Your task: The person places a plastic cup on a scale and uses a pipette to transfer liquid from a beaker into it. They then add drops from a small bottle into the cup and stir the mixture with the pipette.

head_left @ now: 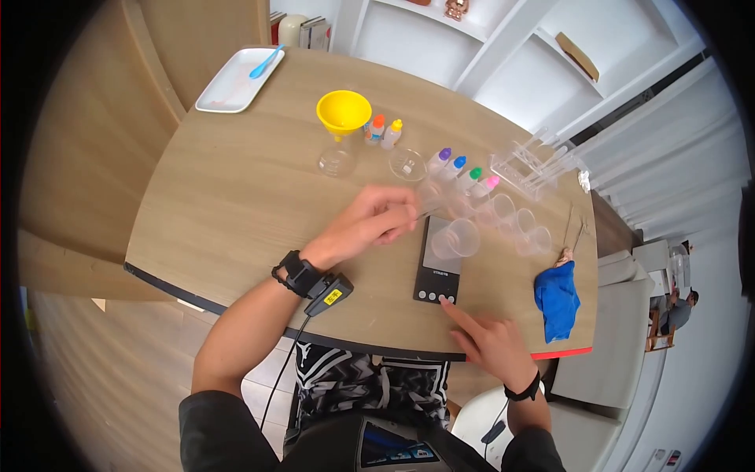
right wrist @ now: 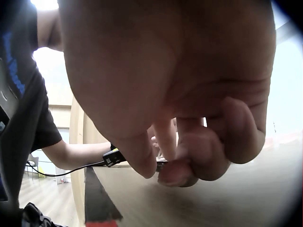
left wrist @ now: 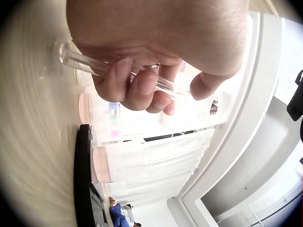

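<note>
My left hand (head_left: 393,223) hovers over the table (head_left: 236,204) and grips a clear glass tube (left wrist: 80,61), held level between curled fingers (left wrist: 142,90) and thumb. Just right of it a black pocket scale (head_left: 436,271) lies flat, with a clear plastic cup (head_left: 456,238) on its pan. My right hand (head_left: 476,330) reaches in from the near edge; its straight index finger touches the button row at the scale's front. In the right wrist view the right hand (right wrist: 175,165) fills the frame, its other fingers curled, just above the tabletop.
Behind the scale stand several plastic cups (head_left: 515,224), coloured dropper bottles (head_left: 460,169), a glass dish (head_left: 406,164), a tube rack (head_left: 527,165) and a yellow funnel (head_left: 344,112) in a flask. A blue cloth (head_left: 557,299) lies right, a white tray (head_left: 236,79) far left.
</note>
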`<action>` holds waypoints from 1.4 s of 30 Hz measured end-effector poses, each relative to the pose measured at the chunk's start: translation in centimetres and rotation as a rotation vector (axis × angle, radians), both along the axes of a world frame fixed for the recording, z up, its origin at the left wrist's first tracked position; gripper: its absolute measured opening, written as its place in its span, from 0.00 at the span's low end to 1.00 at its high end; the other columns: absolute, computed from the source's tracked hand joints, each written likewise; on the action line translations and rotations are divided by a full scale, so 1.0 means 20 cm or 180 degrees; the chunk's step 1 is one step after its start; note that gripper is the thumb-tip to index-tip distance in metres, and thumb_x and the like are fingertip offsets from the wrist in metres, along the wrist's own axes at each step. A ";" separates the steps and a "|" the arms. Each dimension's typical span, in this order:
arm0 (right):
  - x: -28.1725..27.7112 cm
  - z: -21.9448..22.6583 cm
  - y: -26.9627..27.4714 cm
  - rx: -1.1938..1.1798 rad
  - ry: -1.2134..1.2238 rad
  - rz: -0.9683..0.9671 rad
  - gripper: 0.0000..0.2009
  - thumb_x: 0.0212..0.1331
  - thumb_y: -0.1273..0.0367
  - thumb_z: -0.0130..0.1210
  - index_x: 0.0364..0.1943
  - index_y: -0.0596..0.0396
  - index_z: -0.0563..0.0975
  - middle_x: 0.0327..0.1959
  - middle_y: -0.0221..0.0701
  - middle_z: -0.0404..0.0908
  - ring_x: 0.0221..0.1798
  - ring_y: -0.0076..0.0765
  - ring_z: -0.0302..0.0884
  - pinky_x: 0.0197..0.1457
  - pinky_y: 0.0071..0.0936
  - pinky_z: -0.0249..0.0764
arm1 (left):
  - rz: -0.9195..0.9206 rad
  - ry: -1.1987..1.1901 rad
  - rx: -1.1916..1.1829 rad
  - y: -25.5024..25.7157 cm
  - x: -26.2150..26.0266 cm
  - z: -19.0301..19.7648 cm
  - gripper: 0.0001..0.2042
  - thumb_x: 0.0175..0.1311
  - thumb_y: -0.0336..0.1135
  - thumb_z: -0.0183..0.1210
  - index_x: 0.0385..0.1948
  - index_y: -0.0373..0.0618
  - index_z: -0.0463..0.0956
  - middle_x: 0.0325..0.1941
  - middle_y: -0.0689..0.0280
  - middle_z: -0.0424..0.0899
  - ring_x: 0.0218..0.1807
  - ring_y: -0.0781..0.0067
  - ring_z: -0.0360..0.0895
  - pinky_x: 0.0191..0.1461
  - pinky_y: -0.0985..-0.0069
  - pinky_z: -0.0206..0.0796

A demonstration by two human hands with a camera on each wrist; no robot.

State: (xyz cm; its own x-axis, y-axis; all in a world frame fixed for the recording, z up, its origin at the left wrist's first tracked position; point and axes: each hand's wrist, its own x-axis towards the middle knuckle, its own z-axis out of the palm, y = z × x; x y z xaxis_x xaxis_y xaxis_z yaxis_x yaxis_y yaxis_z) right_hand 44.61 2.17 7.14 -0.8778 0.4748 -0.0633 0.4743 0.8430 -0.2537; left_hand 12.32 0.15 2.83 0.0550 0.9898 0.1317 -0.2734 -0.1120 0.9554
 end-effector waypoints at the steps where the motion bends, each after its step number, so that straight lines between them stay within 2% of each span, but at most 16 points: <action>1: 0.02 0.00 -0.01 -0.0040 -0.0027 -0.0009 0.27 0.66 0.67 0.64 0.70 0.38 0.77 0.18 0.33 0.77 0.22 0.46 0.77 0.27 0.43 0.72 | 0.0026 -0.0050 -0.0041 0.00 0.00 0.01 0.12 0.74 0.40 0.54 0.31 0.43 0.75 0.19 0.77 0.66 0.22 0.87 0.59 0.26 0.81 0.47; 5: 0.12 -0.04 0.00 -0.0190 0.0002 0.0032 0.27 0.66 0.67 0.63 0.71 0.39 0.76 0.19 0.33 0.78 0.23 0.47 0.78 0.29 0.44 0.73 | -0.0032 -0.0108 -0.0051 0.00 0.01 0.01 0.12 0.73 0.39 0.56 0.30 0.43 0.76 0.19 0.78 0.65 0.22 0.88 0.59 0.26 0.81 0.47; 9: 0.13 -0.05 0.01 -0.0073 0.0222 0.0043 0.28 0.67 0.67 0.63 0.72 0.41 0.73 0.21 0.33 0.79 0.25 0.48 0.80 0.30 0.44 0.75 | -0.0097 0.0050 0.0004 0.01 0.02 0.00 0.15 0.76 0.44 0.54 0.33 0.42 0.75 0.20 0.75 0.67 0.22 0.87 0.61 0.25 0.83 0.47; 15: 0.04 0.00 0.01 0.0013 -0.0216 0.0015 0.31 0.66 0.67 0.63 0.75 0.42 0.70 0.23 0.33 0.81 0.27 0.47 0.81 0.30 0.44 0.76 | -0.0029 0.0061 -0.0029 0.00 0.00 0.00 0.14 0.75 0.44 0.54 0.32 0.42 0.75 0.20 0.74 0.68 0.21 0.87 0.61 0.25 0.83 0.48; 24: 0.03 -0.01 0.02 -0.0032 -0.0146 -0.0013 0.30 0.66 0.67 0.63 0.74 0.42 0.72 0.23 0.34 0.81 0.25 0.47 0.81 0.29 0.45 0.75 | -0.0096 0.0000 -0.0003 0.01 0.00 -0.01 0.14 0.76 0.43 0.54 0.33 0.42 0.75 0.20 0.75 0.68 0.21 0.87 0.61 0.25 0.83 0.47; 27: 0.01 0.06 0.03 -0.0217 -0.0476 -0.0089 0.30 0.65 0.68 0.62 0.73 0.43 0.72 0.23 0.34 0.81 0.26 0.50 0.81 0.30 0.46 0.75 | -0.0112 0.0017 -0.0025 0.01 0.01 0.01 0.14 0.75 0.43 0.53 0.33 0.43 0.75 0.20 0.75 0.67 0.22 0.87 0.61 0.25 0.83 0.48; 30: 0.01 0.11 0.05 -0.0294 -0.0435 -0.0004 0.29 0.64 0.69 0.63 0.71 0.44 0.74 0.26 0.36 0.83 0.29 0.54 0.81 0.33 0.47 0.76 | -0.0077 -0.0010 -0.0062 0.01 0.01 0.01 0.13 0.75 0.41 0.54 0.32 0.43 0.75 0.20 0.76 0.67 0.22 0.87 0.60 0.26 0.82 0.48; 32: 0.04 0.11 0.12 -0.0047 0.0171 0.0142 0.29 0.63 0.70 0.64 0.70 0.44 0.74 0.31 0.39 0.84 0.31 0.55 0.82 0.35 0.46 0.78 | -0.0009 -0.0117 -0.0080 0.00 0.01 0.02 0.11 0.73 0.38 0.55 0.30 0.43 0.75 0.19 0.77 0.66 0.22 0.87 0.60 0.25 0.81 0.48; 33: 0.02 0.13 0.14 0.0070 0.0473 0.0213 0.29 0.62 0.71 0.64 0.70 0.44 0.74 0.33 0.40 0.84 0.32 0.55 0.82 0.37 0.45 0.79 | -0.0010 -0.0072 -0.0059 0.00 0.00 0.01 0.12 0.74 0.39 0.54 0.31 0.43 0.75 0.20 0.76 0.67 0.22 0.87 0.60 0.26 0.82 0.48; 36: -0.08 0.25 0.20 0.0245 0.0680 -0.0269 0.30 0.61 0.70 0.66 0.70 0.43 0.73 0.50 0.43 0.83 0.37 0.51 0.82 0.42 0.43 0.81 | -0.0041 0.0017 -0.0033 0.01 0.00 0.00 0.13 0.75 0.43 0.53 0.33 0.43 0.75 0.21 0.75 0.68 0.22 0.86 0.61 0.26 0.83 0.48; 39: -0.24 0.26 0.21 0.0525 0.0587 -0.0097 0.32 0.62 0.68 0.68 0.71 0.42 0.71 0.64 0.43 0.75 0.41 0.47 0.82 0.46 0.42 0.82 | -0.0054 0.0045 -0.0043 0.00 0.01 0.01 0.13 0.75 0.43 0.54 0.33 0.43 0.75 0.20 0.75 0.68 0.22 0.87 0.61 0.26 0.83 0.48; 42: -0.33 0.20 0.21 0.0429 0.0425 0.0035 0.32 0.63 0.68 0.67 0.72 0.41 0.71 0.70 0.41 0.68 0.44 0.47 0.81 0.47 0.43 0.82 | -0.0080 0.0029 0.0009 0.00 -0.01 0.01 0.13 0.75 0.43 0.54 0.33 0.43 0.75 0.20 0.75 0.68 0.22 0.87 0.61 0.26 0.83 0.48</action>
State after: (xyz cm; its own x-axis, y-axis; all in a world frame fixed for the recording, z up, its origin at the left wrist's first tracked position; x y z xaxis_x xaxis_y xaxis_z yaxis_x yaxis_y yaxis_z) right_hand 38.10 6.32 11.19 -0.8793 0.4615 0.1177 0.4345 0.8785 -0.1984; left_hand 12.06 0.08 3.00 0.0810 0.9877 0.1340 -0.2674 -0.1080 0.9575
